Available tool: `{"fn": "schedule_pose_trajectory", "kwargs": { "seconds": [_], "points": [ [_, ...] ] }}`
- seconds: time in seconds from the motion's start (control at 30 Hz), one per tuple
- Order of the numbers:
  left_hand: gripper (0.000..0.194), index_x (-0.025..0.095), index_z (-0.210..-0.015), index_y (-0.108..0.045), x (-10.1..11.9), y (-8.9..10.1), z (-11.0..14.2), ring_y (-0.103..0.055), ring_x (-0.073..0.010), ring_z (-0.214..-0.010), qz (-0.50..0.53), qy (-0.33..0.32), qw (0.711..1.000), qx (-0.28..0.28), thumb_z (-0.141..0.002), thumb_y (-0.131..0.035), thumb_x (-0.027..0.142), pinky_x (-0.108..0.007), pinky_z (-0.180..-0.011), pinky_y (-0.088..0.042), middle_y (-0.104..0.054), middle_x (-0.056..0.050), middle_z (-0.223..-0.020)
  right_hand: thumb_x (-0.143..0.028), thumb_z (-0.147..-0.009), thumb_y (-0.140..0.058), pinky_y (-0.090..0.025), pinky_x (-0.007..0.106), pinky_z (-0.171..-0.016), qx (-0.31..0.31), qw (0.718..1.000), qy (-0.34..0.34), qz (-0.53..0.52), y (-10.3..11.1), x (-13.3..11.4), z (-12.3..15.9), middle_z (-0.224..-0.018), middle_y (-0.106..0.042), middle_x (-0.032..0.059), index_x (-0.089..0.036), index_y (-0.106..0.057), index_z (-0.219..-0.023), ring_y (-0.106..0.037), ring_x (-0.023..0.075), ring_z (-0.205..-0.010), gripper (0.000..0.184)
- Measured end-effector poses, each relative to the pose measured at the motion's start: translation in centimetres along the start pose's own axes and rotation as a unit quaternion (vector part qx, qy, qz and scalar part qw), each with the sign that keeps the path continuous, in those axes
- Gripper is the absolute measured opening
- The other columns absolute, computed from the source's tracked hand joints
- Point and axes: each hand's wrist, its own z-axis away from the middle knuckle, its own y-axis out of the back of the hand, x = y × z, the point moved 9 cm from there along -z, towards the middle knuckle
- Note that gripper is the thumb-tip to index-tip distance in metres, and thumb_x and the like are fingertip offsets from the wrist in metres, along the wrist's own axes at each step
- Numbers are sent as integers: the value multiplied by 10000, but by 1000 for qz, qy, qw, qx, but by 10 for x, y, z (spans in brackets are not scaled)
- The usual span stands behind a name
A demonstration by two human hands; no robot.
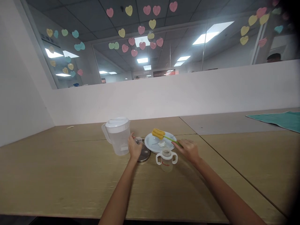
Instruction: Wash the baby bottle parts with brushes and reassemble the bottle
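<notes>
Room: pale walls, a long window [170, 61] dotted with heart-shaped notes [141, 30]; wooden desk [93, 184] below, green cloth [281, 120] at far right. Two-handled bottle [167, 165] upright on the desk, in front of the plate [148, 145], mouth uncovered. Small white piece [161, 143] on the plate. Right hand [189, 150]: grip closed on the green handle of a yellow-headed brush [158, 133], head over the plate, outside the bottle. Left hand [134, 149]: grip nearly closed on a small clear piece [139, 140], above a dark round dish [144, 153], beside the lidded pitcher [120, 137]. Bottle apart from both hands, not reassembled. Wetness or cleanness: cannot tell.
</notes>
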Motion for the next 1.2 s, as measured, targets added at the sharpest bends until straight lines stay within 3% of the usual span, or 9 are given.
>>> {"fn": "schedule_pose_trajectory", "kwargs": {
  "seconds": [0.17, 0.27, 0.4, 0.57, 0.77, 0.9, 1.0, 1.1, 1.2],
  "points": [
    [687, 137, -1235, -342, -24, -31, 5, -533, -199, -914, -2, 58, 989, -134, -597, -593, 102, -367, -863, -437, -539, -57, -950, -370, -854, -517, -288, 241, -545, 0, 1000, 9, 5, 0, -1, 0, -530, -588, 17, -162, -642, -666, -521, 107, -516, 307],
    [691, 171, -1203, -372, -24, -43, 11, -545, -179, -902, 4, 35, 983, -179, -565, -605, 47, -330, -834, -452, -550, -43, -950, -367, -854, -517, -286, 239, -548, -2, 1000, 10, 1, -2, 0, 0, -535, -589, 17, -160, -640, -667, -520, 105, -523, 305],
    [604, 167, -1116, -433, -17, -43, 13, -511, -179, -986, -39, -11, 983, -180, -564, -652, 56, -307, -876, -419, -498, -61, -1039, -362, -841, -540, -277, 240, -538, 16, 1000, 11, -5, -1, 1, 1, -514, -572, 4, -157, -631, -647, -502, 95, -505, 297],
    [409, 185, -996, -499, -11, -40, 13, -514, -192, -956, -144, -45, 969, -195, -630, -676, 148, -283, -791, -419, -523, -52, -1018, -361, -834, -552, -268, 242, -532, 21, 1000, 12, -6, -1, 0, 1, -505, -560, -1, -161, -619, -630, -490, 91, -500, 294],
    [443, 208, -1097, -500, -4, -43, 18, -505, -216, -985, -166, -97, 955, -226, -682, -569, 72, -302, -816, -398, -590, -51, -1013, -365, -841, -538, -267, 242, -528, 19, 1000, 14, -3, -1, -1, 0, -509, -561, -1, -163, -617, -629, -490, 90, -501, 303],
    [461, 204, -1127, -502, 15, -36, 17, -490, -206, -1024, -144, -131, 959, -204, -715, -436, 8, -320, -881, -375, -581, -57, -1077, -358, -842, -539, -264, 240, -524, 28, 1000, 10, -2, 2, -1, -1, -498, -557, -4, -160, -611, -618, -490, 87, -494, 308],
    [356, 195, -1113, -516, 42, -31, 22, -486, -207, -1038, -85, -172, 965, -176, -789, -415, 87, -338, -911, -365, -573, -59, -1107, -358, -845, -536, -263, 240, -525, 29, 1000, 7, -2, 3, 0, -2, -500, -562, -1, -159, -613, -620, -501, 87, -500, 310],
    [268, 194, -1059, -551, 66, -42, 39, -500, -191, -1029, -21, -217, 951, -220, -846, -389, 171, -330, -921, -367, -590, -50, -1082, -361, -843, -539, -264, 243, -526, 23, 1000, 3, 0, 1, 0, -2, -505, -565, -1, -161, -615, -621, -507, 90, -503, 308],
    [280, 191, -984, -591, 79, -59, 58, -527, -172, -989, 12, -245, 925, -291, -849, -350, 147, -304, -900, -388, -615, -43, -1019, -370, -843, -536, -264, 245, -524, 20, 1000, -3, 6, 0, 2, -1, -506, -567, 0, -163, -617, -620, -505, 91, -499, 315]
  ]
}}
